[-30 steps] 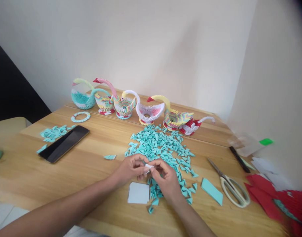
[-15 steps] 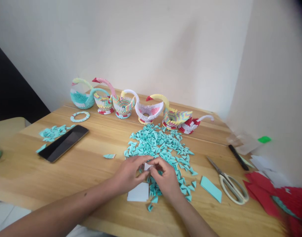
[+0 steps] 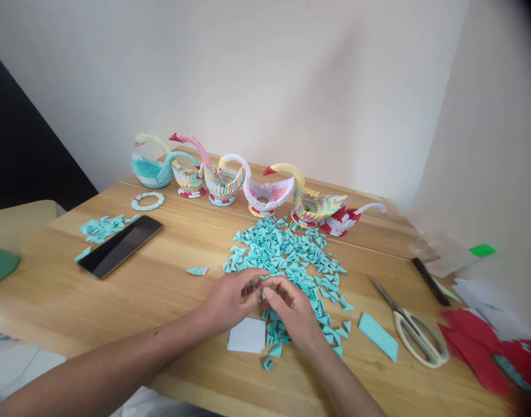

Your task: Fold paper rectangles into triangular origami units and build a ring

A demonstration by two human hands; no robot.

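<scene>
Above the near edge of a pile of folded turquoise paper triangles [image 3: 276, 249], my two hands meet at the fingertips. My left hand [image 3: 231, 298] is closed, with its thumb and fingers at a small folded piece of white paper [image 3: 263, 293]. My right hand [image 3: 294, 313] pinches the same piece from the other side. Most of that paper is hidden behind the fingers. Just below my left hand lies a stack of white paper rectangles [image 3: 247, 336]. A few loose triangles [image 3: 268, 363] lie near the right wrist.
Several paper swans [image 3: 269, 194] line the back of the wooden table. To the left are a black phone [image 3: 120, 246], a paper ring [image 3: 148, 201] and more triangles [image 3: 104, 227]. Scissors [image 3: 415, 333], turquoise paper [image 3: 378, 336], a black cutter [image 3: 431, 282] and red paper [image 3: 476, 344] lie right.
The white piece showed between my fingertips before and is now mostly covered by them. My left fingers opened out, then drew in towards the right hand. The camera view has shifted slightly.
</scene>
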